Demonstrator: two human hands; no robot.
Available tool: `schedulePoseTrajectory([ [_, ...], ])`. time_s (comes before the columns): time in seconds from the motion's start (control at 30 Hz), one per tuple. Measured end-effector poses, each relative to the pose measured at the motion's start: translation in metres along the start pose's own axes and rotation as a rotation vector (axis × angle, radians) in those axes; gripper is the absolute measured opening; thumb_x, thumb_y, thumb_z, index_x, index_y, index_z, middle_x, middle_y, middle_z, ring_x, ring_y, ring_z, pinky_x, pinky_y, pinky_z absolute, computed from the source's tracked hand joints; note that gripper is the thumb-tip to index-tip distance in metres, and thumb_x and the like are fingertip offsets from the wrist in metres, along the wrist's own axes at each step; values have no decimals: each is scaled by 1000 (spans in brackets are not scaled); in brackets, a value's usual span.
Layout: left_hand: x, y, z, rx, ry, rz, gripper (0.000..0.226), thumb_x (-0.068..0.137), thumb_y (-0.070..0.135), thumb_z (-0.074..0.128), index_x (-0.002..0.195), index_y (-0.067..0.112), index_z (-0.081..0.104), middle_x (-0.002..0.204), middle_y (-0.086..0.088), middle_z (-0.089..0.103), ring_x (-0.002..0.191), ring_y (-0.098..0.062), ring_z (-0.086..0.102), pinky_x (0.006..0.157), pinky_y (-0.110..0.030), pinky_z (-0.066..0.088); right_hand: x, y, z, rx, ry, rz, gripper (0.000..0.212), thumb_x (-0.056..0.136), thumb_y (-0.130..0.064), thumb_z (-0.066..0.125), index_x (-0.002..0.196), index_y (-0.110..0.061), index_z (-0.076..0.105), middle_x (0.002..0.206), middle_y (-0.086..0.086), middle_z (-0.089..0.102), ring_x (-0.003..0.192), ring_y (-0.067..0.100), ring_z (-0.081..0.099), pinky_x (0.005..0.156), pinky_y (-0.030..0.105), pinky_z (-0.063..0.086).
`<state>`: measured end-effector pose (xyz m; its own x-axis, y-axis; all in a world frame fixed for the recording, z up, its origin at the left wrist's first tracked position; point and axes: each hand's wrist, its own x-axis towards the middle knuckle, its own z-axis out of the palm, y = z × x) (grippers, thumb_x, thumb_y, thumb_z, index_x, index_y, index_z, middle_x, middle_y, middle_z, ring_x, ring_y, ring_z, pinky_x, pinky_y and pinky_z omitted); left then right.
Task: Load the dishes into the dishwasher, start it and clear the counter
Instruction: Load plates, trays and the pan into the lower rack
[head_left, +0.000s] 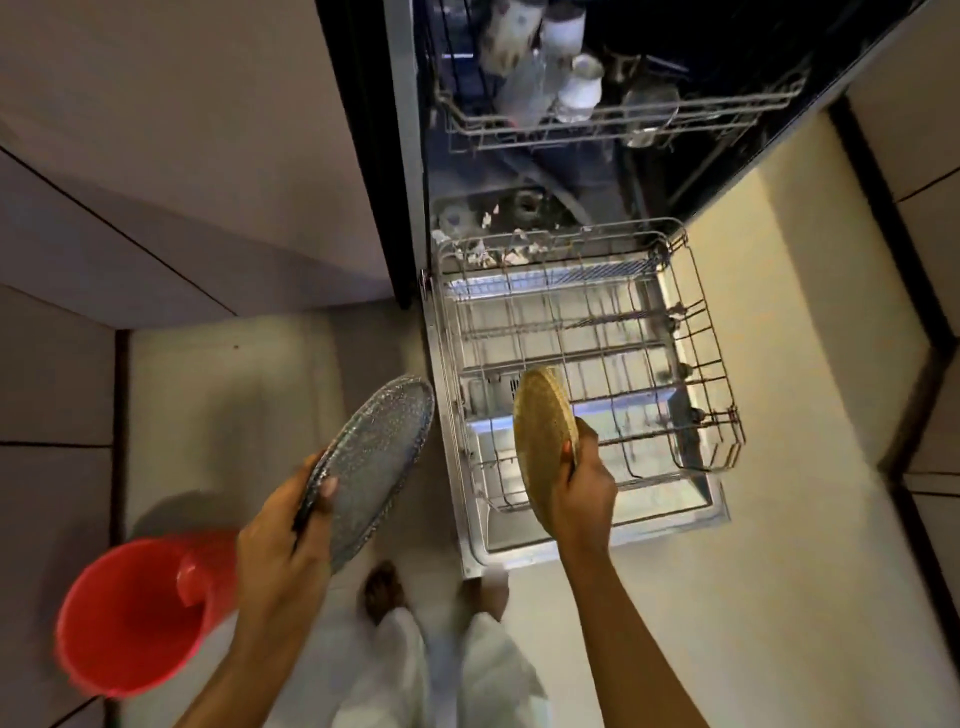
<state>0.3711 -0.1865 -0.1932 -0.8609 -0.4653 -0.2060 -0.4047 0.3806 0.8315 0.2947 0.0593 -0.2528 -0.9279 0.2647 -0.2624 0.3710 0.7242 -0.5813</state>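
Beside a red plastic bucket (135, 613) and a pulled-out wire rack (701, 364), a textured grey plate (374, 467) is clamped in the left hand (283, 540), a round golden plate (543, 441) in the right hand (584, 499).

Pale floor (789, 545); grey cabinet fronts (156, 156) left; red bucket (130, 623) on floor; dim warm light.

At frame centre the lower rack (711, 332) sits over the open door (597, 540); the upper rack (571, 124), holding cups (582, 85), is at the top. The left plate (374, 467) is left of the door, the right plate (543, 441) over the lower rack's lower-left part. A bucket (130, 623) stands at lower left.
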Motion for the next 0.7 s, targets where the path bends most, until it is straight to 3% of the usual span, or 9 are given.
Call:
schedulePoseTrajectory([
  [0.1, 2, -11, 26, -38, 23, -29, 50, 92, 47, 52, 111, 2, 63, 67, 3, 54, 59, 4, 49, 52, -7, 33, 18, 17, 29, -36, -9, -28, 45, 97, -24, 43, 139, -9, 40, 91, 14, 64, 72, 18, 56, 68, 32, 52],
  [0.27, 7, -30, 57, -123, 94, -93, 56, 86, 57, 46, 122, 17, 59, 90, 5, 63, 76, -1, 52, 66, -21, 44, 42, 38, 56, -36, -50, -12, 48, 98, -23, 45, 142, -12, 34, 106, 14, 63, 90, 28, 64, 80, 36, 53],
  [0.43, 10, -36, 66, -142, 127, -129, 43, 93, 41, 53, 124, 11, 59, 104, -3, 66, 89, -3, 56, 75, -17, 46, 55, 45, 67, -67, -51, -40, 47, 97, -19, 49, 141, -12, 36, 104, 15, 65, 88, 28, 65, 80, 37, 54],
  [0.57, 13, -30, 70, -124, 97, -110, 46, 90, 39, 48, 123, 8, 59, 95, -1, 63, 75, 6, 52, 66, -7, 41, 63, 50, 61, -92, 23, -119, 45, 95, -16, 53, 137, -7, 41, 96, 16, 67, 81, 30, 68, 74, 42, 58],
  [0.7, 14, -26, 77, -118, 81, -79, 39, 93, 31, 49, 120, 5, 61, 95, 0, 62, 76, 14, 52, 67, -2, 38, 72, 65, 60, -94, 14, -78, 48, 94, -20, 55, 138, -10, 38, 97, 15, 68, 84, 29, 68, 75, 42, 58],
])
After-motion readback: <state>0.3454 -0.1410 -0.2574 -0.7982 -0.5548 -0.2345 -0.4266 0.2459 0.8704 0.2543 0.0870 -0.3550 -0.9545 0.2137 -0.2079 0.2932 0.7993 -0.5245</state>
